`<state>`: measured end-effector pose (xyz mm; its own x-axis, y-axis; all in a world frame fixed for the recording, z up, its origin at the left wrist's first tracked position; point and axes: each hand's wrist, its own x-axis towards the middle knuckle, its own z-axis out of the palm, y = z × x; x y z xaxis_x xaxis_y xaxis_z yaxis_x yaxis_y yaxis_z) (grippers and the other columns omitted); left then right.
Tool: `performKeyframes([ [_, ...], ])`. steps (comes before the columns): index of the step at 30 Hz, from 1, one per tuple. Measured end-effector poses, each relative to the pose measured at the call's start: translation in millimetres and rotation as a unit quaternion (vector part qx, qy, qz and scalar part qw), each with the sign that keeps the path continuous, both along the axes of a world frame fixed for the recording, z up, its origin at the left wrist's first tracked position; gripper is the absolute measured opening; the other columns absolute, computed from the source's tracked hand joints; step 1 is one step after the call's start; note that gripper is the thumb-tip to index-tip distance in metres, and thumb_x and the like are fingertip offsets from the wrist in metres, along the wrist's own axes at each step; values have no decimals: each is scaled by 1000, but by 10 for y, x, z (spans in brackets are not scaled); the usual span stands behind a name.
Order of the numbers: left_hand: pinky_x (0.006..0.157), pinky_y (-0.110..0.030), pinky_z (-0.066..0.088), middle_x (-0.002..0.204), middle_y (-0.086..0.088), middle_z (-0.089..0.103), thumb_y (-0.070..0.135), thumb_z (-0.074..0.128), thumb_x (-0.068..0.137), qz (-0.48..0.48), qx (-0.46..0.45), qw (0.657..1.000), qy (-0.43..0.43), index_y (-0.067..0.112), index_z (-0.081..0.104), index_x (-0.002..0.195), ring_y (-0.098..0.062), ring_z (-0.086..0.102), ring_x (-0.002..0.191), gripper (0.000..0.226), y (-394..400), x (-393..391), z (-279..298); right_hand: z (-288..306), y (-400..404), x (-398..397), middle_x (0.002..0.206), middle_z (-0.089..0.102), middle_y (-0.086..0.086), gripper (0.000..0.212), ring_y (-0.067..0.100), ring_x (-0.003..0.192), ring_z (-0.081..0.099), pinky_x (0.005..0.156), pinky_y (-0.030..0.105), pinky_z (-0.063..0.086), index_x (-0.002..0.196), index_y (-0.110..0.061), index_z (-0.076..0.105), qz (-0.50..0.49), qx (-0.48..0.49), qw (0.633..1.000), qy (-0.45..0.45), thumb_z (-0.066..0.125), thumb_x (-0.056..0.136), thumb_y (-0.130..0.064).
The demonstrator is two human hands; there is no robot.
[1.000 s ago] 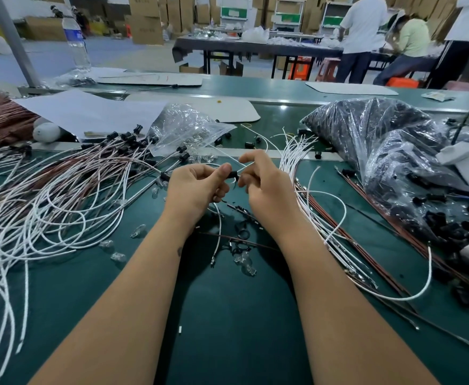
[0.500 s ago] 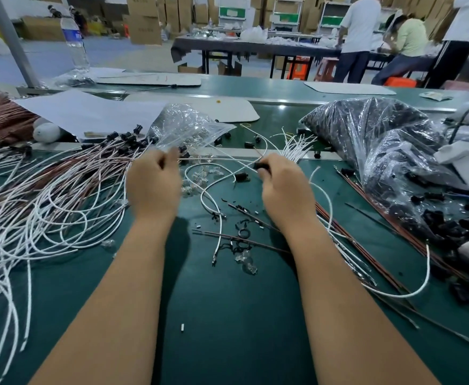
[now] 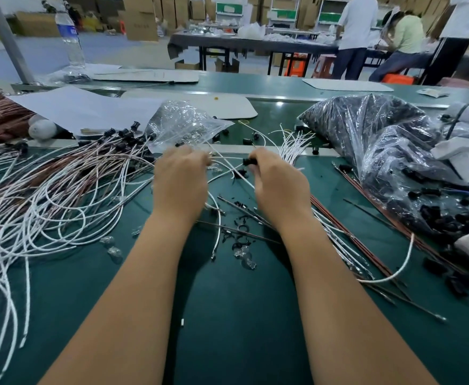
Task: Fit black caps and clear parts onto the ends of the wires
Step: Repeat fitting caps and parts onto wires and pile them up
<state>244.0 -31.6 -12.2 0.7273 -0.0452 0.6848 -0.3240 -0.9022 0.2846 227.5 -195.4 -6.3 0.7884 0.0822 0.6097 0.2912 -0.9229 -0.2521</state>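
**Both hands over the wire pile, black cap pinched at right**

Right hand (image 3: 279, 187): back facing camera, fingers curled, tips pinching small black plastic cap (image 3: 249, 162) at far edge of hand, just above green bench mat (image 3: 241, 315). Thin white wire (image 3: 227, 158) running betw. the two hands, one end near the cap; whether already seated in cap – cannot tell, too small.

Left hand (image 3: 180, 179): also back up, fingers curled under at the white wire's other side; seems to hold wire, though grip itself hidden by knuckles.

Left of hands: big loose heap of white and reddish-brown looped wires (image 3: 47, 195), many w/ black caps already on far ends (image 3: 122, 133). Crumpled clear plastic bag of small clear parts (image 3: 183, 126) lying just beyond left hand. A few loose clear parts (image 3: 111, 245) scattered on mat near left forearm; more (image 3: 244, 257) betw. the forearms, beside small black rings and bits.

Right of hands: fan of straight white wire ends (image 3: 294, 145), bundle of thin red-brown wires (image 3: 366, 240) running diagonally, then large dark plastic bag of black caps (image 3: 380, 151), some spilled on mat.

Far side: white paper sheet (image 3: 83, 107), clear water bottle (image 3: 71, 40), people at dark table in backgr. (image 3: 255, 44).
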Motion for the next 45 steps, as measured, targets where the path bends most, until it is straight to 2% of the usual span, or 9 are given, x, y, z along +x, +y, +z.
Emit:
performKeyframes([
  [5, 87, -42, 24, 104, -10, 59, -3, 49, 83, 183, 2, 981, 62, 9, 65, 105, -29, 43, 104, 30, 125, -62, -40, -8, -62, 15, 91, 67, 4, 13, 28, 77, 62, 58, 31, 41, 103, -11, 58, -29, -3, 999, 32, 49, 99, -19],
  [9, 106, -43, 13, 136, -6, 48, -6, 46, 76, 22, 78, 997, 4, 17, 46, 139, -29, 34, 128, 67, -177, -96, -5, 0, 54, 9, 98, 68, 2, 17, 28, 81, 64, 59, 31, 41, 112, -17, 58, 17, -11, 1000, 9, 49, 98, -20],
  [14, 84, -36, 39, 106, -11, 65, 0, 43, 90, -70, 27, 997, 11, 7, 61, 113, -31, 55, 99, 31, -288, -55, -42, -16, 89, -6, 103, 68, 1, 23, 31, 88, 64, 64, 33, 38, 120, -23, 56, 24, -71, 997, -4, 48, 99, -26],
  [18, 65, -31, 29, 79, -10, 65, 12, 47, 95, -45, -63, 997, 12, 8, 65, 98, -23, 49, 73, 19, -184, -36, -27, -14, 52, 18, 99, 68, 4, 14, 30, 86, 63, 65, 33, 42, 108, -15, 59, 14, -32, 999, 25, 50, 97, -21],
  [24, 75, -31, 42, 91, -9, 67, 10, 58, 93, -160, -122, 978, 53, 4, 69, 98, -23, 58, 85, 14, -196, -87, -36, 13, 40, -8, 99, 69, 4, 16, 24, 90, 61, 75, 38, 49, 106, -13, 66, 87, 78, 992, 49, 56, 94, -16],
  [28, 59, -8, 40, 70, 10, 65, 10, 66, 88, -179, -271, 938, 124, 9, 72, 89, 4, 58, 63, 6, -204, -98, -26, -10, 34, 19, 87, 66, -1, 18, 16, 77, 57, 72, 29, 46, 106, -12, 68, 105, 151, 981, 57, 64, 89, -12],
  [32, 46, -10, 30, 55, 6, 56, 13, 67, 88, -182, -353, 901, 176, 12, 72, 77, -1, 38, 44, 12, -109, -37, -42, 2, -11, 31, 77, 63, -7, 12, 8, 73, 61, 72, 22, 51, 95, -13, 67, 84, 269, 959, 41, 68, 85, -7],
  [37, 46, -14, 30, 66, -15, 57, 18, 67, 89, -184, -361, 895, 187, 19, 72, 73, -11, 38, 53, 17, -73, -12, -56, 17, -25, 28, 73, 64, -11, 13, 7, 70, 64, 71, 24, 55, 85, -17, 66, 97, 321, 941, 45, 65, 87, -5],
  [45, 75, -19, 54, 72, 6, 70, 11, 71, 85, -205, -390, 882, 167, 26, 70, 79, -6, 64, 69, 16, -70, 15, -58, 36, -2, 11, 78, 62, -6, 15, 16, 76, 63, 74, 28, 54, 85, -19, 60, 100, 352, 929, 58, 60, 91, -4],
])
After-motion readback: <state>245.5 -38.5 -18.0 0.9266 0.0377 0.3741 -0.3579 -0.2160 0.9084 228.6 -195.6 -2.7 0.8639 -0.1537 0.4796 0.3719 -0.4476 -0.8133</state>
